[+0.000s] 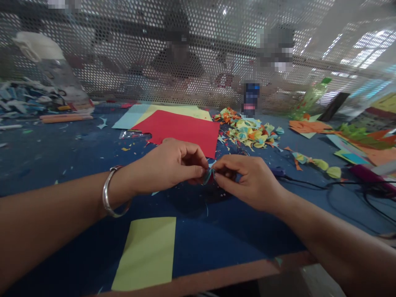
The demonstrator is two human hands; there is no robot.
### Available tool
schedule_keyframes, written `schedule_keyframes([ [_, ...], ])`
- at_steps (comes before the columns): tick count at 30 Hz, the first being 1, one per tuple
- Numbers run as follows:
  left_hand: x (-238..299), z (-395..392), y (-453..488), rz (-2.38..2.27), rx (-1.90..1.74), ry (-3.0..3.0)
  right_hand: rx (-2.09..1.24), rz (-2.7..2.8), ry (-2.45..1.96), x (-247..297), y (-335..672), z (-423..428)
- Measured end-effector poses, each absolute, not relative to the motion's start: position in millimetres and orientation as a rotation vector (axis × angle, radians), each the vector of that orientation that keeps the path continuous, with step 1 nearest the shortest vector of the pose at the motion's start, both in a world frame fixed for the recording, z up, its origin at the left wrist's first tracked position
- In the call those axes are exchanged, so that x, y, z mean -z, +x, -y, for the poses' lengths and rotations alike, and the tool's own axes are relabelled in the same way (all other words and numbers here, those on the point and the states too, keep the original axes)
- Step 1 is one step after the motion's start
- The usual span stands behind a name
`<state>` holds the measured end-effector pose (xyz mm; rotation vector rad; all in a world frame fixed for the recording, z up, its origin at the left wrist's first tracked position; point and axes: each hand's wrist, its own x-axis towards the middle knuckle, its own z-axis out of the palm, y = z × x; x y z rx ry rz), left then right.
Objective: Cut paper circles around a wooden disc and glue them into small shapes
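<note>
Between my two hands, over the blue table, is a small light-blue piece of paper [208,176], bent or folded, its exact shape partly covered by fingertips. My left hand [173,163], with a silver bangle at the wrist, pinches its left side between thumb and fingers. From the right, my right hand [247,177] pinches the other side the same way. Just behind the hands lies a red sheet of paper [185,130] with a cut, jagged left edge. Nearer to me, a yellow-green sheet of paper [147,251] rests flat by the table's front edge.
Small folded paper pieces [252,132] are heaped behind my right hand. A glue gun's cable [305,183] and a purple object [371,179] lie at right. A clear water bottle [58,74] stands at far left, a green-capped bottle [312,97] at back right. A perforated metal screen [130,53] closes the back.
</note>
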<state>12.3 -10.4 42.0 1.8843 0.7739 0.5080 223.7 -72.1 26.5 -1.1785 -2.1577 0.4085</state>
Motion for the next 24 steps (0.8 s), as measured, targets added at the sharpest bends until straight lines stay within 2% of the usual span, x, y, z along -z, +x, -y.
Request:
schedule_keyframes([
  [18, -44.9, 8.2, 10.2, -0.743, -0.453, 1.920, -0.415, 2.139, -1.204, -26.6, 226.2, 74.1],
  [24, -40.3, 13.3, 13.2, -0.825, -0.517, 2.153, -0.424, 2.172, -1.205, -24.3, 224.4, 72.6],
])
